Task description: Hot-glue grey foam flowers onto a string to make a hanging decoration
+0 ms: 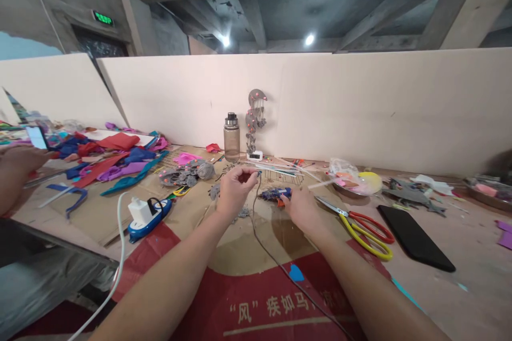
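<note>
Blue, mottled tool (275, 193) sits in right-hand fingers (293, 201).

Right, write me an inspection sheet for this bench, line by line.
Surface: printed cardboard over part of the table.
Work items: blue tool, possibly a glue gun.
Clutter: coloured scraps, scissors, black phone, bottle.
Hands: left hand pinched, any contents too small to tell; right hand closed on the blue tool.
Cables: brown cord running across the cardboard; white cable beside the power strip.
Surroundings: white partition behind; at left, another person's hand beside a lit phone.
</note>
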`<state>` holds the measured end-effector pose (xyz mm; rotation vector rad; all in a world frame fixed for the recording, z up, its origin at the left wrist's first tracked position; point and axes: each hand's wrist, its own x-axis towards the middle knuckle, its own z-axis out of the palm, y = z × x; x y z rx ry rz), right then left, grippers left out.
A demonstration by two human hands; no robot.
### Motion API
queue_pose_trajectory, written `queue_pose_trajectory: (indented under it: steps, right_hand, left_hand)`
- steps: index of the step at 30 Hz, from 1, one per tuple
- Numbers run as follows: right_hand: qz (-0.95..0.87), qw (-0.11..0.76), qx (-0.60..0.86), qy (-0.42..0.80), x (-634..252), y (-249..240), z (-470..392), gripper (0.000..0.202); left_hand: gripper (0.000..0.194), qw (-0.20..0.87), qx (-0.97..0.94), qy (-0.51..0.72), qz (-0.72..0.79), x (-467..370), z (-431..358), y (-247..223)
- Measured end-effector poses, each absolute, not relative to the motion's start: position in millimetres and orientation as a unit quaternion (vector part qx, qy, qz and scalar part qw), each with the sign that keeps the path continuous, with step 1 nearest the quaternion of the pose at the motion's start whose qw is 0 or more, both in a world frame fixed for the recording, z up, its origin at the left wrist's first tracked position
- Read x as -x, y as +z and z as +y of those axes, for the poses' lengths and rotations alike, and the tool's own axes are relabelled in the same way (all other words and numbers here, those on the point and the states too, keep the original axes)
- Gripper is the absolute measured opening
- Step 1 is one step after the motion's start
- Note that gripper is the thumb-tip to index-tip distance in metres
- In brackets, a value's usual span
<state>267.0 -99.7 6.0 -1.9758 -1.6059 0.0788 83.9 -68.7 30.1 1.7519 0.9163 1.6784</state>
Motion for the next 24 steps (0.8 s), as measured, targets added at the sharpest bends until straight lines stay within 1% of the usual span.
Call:
queue_pose_trajectory:
  steps: [1,2,3,5,7,9,10,12,16,18,21,24]
  right_hand:
    - [-0.598,0.338,0.727,0.006,-263,9,-103,0.015]
    - [-0.600,0.396,0.695,0.012,-257,13,-107,0.016]
    - [-0.608,0.461,0.644,0.056,-250,17,-111,0.017]
    - [-0.608,0.565,0.514,0.216,-235,24,-119,0.022]
    - [-0.568,0.610,0.419,0.361,-222,29,-125,0.029]
    - [-0.525,0.625,0.393,0.424,-214,31,-128,0.031]
    - [-0.514,0.629,0.401,0.423,-213,31,-128,0.029]
    - [-0.519,0.632,0.432,0.381,-215,31,-128,0.022]
    - [-0.563,0.614,0.485,0.265,-223,32,-128,0.016]
    - [-0.578,0.603,0.504,0.219,-225,33,-130,0.015]
    - [-0.598,0.588,0.520,0.160,-225,35,-132,0.017]
    - [-0.607,0.579,0.528,0.130,-225,36,-132,0.017]
  left_hand:
    - [0.012,0.216,-0.673,0.625,0.331,-84,-70,31]
    - [0.010,0.161,-0.695,0.624,0.318,-84,-72,31]
    - [0.009,0.111,-0.716,0.619,0.302,-84,-73,31]
    - [0.009,0.043,-0.751,0.598,0.275,-84,-76,32]
    - [0.009,0.018,-0.767,0.580,0.274,-85,-78,33]
    - [0.008,0.028,-0.763,0.574,0.297,-87,-80,33]
    - [0.008,0.045,-0.754,0.575,0.313,-87,-81,33]
    - [0.008,0.104,-0.732,0.580,0.342,-89,-82,33]
    - [0.015,0.282,-0.687,0.567,0.356,-92,-85,35]
    - [0.016,0.339,-0.671,0.558,0.351,-93,-87,37]
    - [0.015,0.368,-0.661,0.553,0.349,-93,-88,38]
    - [0.015,0.376,-0.659,0.550,0.350,-93,-88,38]
